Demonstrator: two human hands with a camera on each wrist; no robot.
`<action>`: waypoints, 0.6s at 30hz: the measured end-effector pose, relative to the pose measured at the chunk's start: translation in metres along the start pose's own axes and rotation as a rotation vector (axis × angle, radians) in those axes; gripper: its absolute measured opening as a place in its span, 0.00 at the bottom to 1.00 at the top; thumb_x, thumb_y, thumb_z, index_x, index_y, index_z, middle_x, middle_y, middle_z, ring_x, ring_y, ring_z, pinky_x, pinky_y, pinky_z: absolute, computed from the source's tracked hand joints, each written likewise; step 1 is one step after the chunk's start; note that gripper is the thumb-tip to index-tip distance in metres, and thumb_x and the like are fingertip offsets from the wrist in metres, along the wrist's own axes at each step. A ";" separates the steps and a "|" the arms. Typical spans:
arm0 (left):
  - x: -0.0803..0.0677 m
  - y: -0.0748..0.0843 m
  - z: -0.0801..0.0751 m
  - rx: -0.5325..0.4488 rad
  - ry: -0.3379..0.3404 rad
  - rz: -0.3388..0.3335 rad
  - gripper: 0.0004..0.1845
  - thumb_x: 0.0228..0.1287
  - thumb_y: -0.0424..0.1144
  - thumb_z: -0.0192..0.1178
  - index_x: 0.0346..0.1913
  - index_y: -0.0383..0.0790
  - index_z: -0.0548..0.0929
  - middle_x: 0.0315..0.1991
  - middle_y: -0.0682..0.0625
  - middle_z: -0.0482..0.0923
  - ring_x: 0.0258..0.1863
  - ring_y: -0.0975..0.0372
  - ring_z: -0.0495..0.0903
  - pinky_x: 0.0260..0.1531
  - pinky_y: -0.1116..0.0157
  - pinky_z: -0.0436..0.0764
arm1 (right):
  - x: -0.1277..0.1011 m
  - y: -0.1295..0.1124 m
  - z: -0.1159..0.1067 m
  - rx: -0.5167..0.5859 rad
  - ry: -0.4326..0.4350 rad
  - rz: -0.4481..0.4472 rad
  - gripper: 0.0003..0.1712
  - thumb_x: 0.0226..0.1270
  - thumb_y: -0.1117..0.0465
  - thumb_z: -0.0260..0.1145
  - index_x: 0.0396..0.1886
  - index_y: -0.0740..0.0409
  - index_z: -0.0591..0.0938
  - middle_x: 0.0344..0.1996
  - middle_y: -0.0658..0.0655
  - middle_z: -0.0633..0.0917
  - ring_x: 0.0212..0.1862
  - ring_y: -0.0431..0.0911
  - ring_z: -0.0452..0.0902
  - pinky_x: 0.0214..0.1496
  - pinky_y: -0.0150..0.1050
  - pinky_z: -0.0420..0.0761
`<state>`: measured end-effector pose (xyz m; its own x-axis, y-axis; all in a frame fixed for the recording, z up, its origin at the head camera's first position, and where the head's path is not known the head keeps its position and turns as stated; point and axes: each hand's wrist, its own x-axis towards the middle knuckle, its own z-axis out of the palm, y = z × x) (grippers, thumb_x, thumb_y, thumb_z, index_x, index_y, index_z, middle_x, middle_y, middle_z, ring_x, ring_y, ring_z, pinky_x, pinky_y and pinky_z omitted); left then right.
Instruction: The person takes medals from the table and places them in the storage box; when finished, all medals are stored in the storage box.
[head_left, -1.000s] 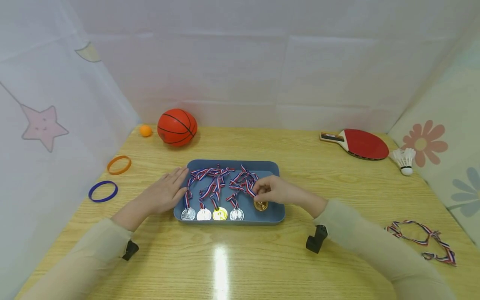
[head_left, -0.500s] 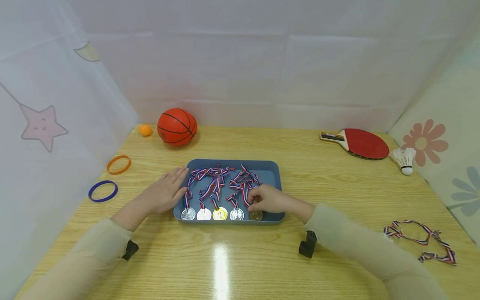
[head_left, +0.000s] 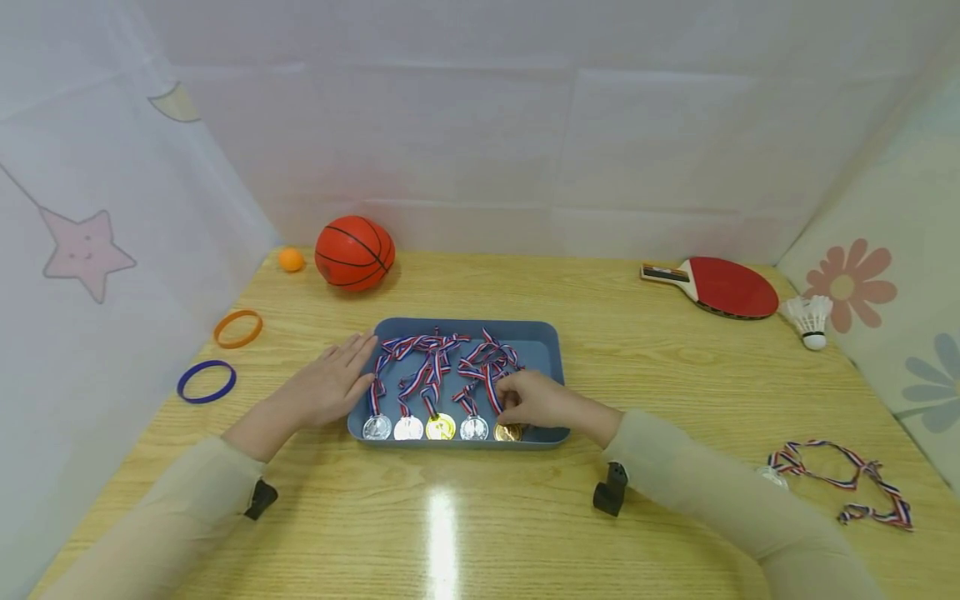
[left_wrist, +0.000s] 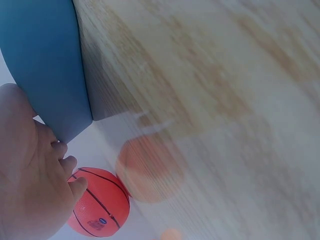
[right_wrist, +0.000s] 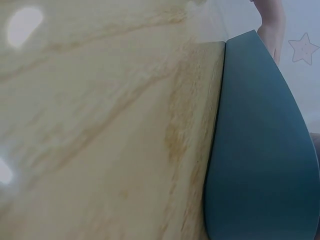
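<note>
A blue tray point(head_left: 542, 336) sits mid-table with a row of medals on striped ribbons along its near edge. My right hand point(head_left: 536, 402) pinches the gold medal point(head_left: 507, 432) at the right end of that row, down on the tray floor. To its left lie a silver medal point(head_left: 473, 428), a gold one point(head_left: 440, 427) and two more silver ones point(head_left: 392, 428). My left hand point(head_left: 330, 385) lies flat with straight fingers against the tray's left wall point(left_wrist: 45, 75). The right wrist view shows only the tray's outer wall point(right_wrist: 260, 150) and the table.
A basketball point(head_left: 354, 253) and a small orange ball point(head_left: 291, 260) stand at the back left. Orange point(head_left: 237, 328) and purple point(head_left: 206, 382) rings lie at the left edge. A red paddle point(head_left: 720, 287) and shuttlecock point(head_left: 808, 318) are back right; a loose ribbon point(head_left: 843, 479) lies near right.
My right hand has drawn the gold medal toward the tray's near edge, into line with the other medals. The left hand has stayed put.
</note>
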<state>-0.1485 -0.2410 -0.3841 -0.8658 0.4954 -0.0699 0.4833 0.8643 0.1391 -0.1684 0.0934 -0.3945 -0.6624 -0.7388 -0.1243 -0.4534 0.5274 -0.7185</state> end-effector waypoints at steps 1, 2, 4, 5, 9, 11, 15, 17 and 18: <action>0.000 0.000 0.000 -0.001 0.001 0.000 0.31 0.73 0.44 0.38 0.69 0.26 0.48 0.70 0.35 0.44 0.68 0.44 0.44 0.63 0.47 0.49 | 0.000 0.000 0.000 -0.010 0.002 -0.001 0.15 0.56 0.66 0.68 0.18 0.57 0.71 0.14 0.47 0.75 0.15 0.38 0.69 0.19 0.30 0.69; 0.000 0.001 -0.001 -0.003 0.001 0.000 0.31 0.73 0.44 0.38 0.69 0.26 0.48 0.70 0.35 0.45 0.68 0.44 0.44 0.63 0.47 0.49 | 0.000 0.000 0.001 -0.019 0.003 -0.002 0.15 0.56 0.66 0.68 0.18 0.57 0.70 0.14 0.47 0.75 0.15 0.38 0.68 0.19 0.30 0.69; 0.000 0.001 -0.001 -0.005 0.002 0.001 0.31 0.73 0.43 0.39 0.69 0.26 0.48 0.70 0.35 0.45 0.68 0.44 0.45 0.63 0.47 0.49 | 0.000 -0.001 0.001 -0.030 0.002 -0.002 0.15 0.56 0.66 0.69 0.18 0.56 0.70 0.13 0.47 0.74 0.15 0.37 0.68 0.20 0.30 0.68; 0.000 0.001 -0.001 -0.007 0.002 0.001 0.31 0.73 0.43 0.39 0.69 0.26 0.48 0.70 0.35 0.45 0.68 0.44 0.45 0.63 0.47 0.49 | 0.000 -0.001 0.001 -0.030 0.000 0.001 0.16 0.56 0.66 0.68 0.18 0.56 0.70 0.13 0.47 0.74 0.15 0.38 0.68 0.20 0.30 0.69; 0.000 0.002 -0.002 -0.007 0.000 0.002 0.31 0.73 0.43 0.39 0.69 0.26 0.48 0.70 0.35 0.45 0.68 0.44 0.45 0.63 0.46 0.49 | 0.000 -0.001 0.001 -0.024 -0.011 0.015 0.15 0.56 0.66 0.68 0.18 0.57 0.70 0.13 0.48 0.75 0.15 0.39 0.69 0.20 0.30 0.70; 0.000 0.002 -0.002 -0.006 -0.001 0.001 0.31 0.72 0.43 0.39 0.69 0.26 0.48 0.70 0.35 0.45 0.68 0.44 0.45 0.63 0.46 0.49 | 0.000 -0.001 0.001 -0.005 -0.019 0.023 0.15 0.57 0.66 0.68 0.19 0.57 0.70 0.14 0.49 0.76 0.15 0.40 0.71 0.19 0.31 0.72; 0.000 0.002 -0.002 -0.006 -0.004 -0.001 0.31 0.72 0.43 0.39 0.69 0.26 0.48 0.70 0.35 0.45 0.68 0.44 0.45 0.63 0.46 0.49 | 0.000 -0.002 0.002 0.037 -0.030 0.050 0.13 0.57 0.67 0.68 0.21 0.57 0.71 0.15 0.52 0.78 0.15 0.42 0.73 0.17 0.34 0.76; 0.000 0.002 -0.002 -0.002 -0.005 -0.002 0.31 0.73 0.43 0.39 0.69 0.26 0.48 0.70 0.35 0.45 0.68 0.44 0.45 0.63 0.47 0.49 | 0.000 -0.002 0.002 0.045 -0.029 0.054 0.12 0.57 0.67 0.68 0.22 0.58 0.71 0.15 0.53 0.78 0.15 0.42 0.74 0.17 0.35 0.77; 0.000 0.002 -0.002 -0.001 -0.006 -0.003 0.31 0.73 0.43 0.39 0.69 0.26 0.48 0.70 0.35 0.45 0.68 0.44 0.45 0.63 0.47 0.49 | 0.000 -0.003 0.002 0.047 -0.030 0.061 0.12 0.57 0.67 0.68 0.22 0.57 0.71 0.15 0.53 0.78 0.15 0.43 0.74 0.18 0.35 0.77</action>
<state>-0.1479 -0.2398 -0.3817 -0.8664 0.4935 -0.0759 0.4808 0.8656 0.1398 -0.1660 0.0910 -0.3935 -0.6696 -0.7185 -0.1883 -0.3839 0.5517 -0.7404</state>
